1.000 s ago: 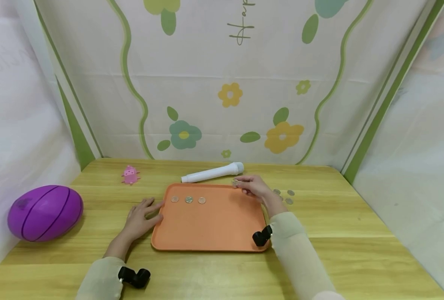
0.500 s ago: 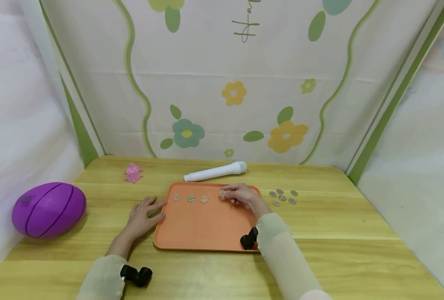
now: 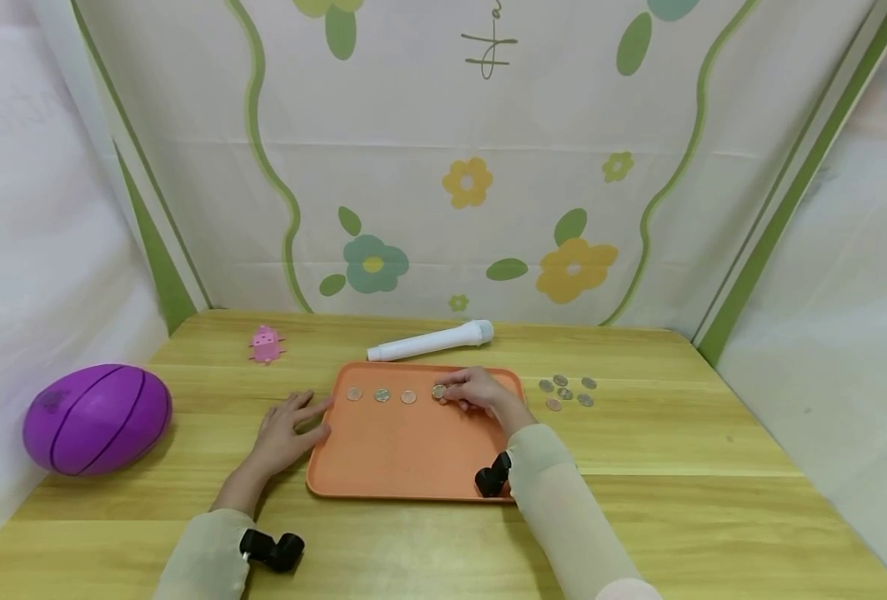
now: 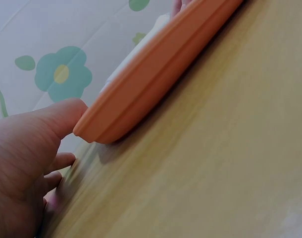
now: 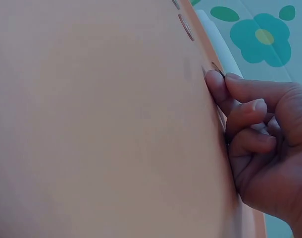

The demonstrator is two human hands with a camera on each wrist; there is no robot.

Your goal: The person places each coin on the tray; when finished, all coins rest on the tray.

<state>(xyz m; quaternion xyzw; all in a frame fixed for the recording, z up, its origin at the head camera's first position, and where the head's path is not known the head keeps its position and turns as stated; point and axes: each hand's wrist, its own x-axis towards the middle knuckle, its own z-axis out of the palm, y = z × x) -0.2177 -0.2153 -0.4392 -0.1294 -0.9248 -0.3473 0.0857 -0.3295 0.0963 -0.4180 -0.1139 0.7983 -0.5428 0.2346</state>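
Observation:
An orange tray lies on the wooden table, with a row of 3 coins near its far edge: one at the left, a middle coin and another coin. My right hand pinches a fourth coin between thumb and index finger, low over the tray at the row's right end. In the right wrist view the other fingers of that hand are curled. My left hand rests at the tray's left edge, fingers relaxed; in the left wrist view its thumb touches the tray's rim.
Right of the tray lie several loose coins. A white toy microphone lies behind the tray. Farther left are a pink toy figure and a purple ball. A patterned cloth hangs at the back.
My right hand has carried the coin left and down from the tray's far edge to the end of the row. My left hand has stayed at the tray's edge.

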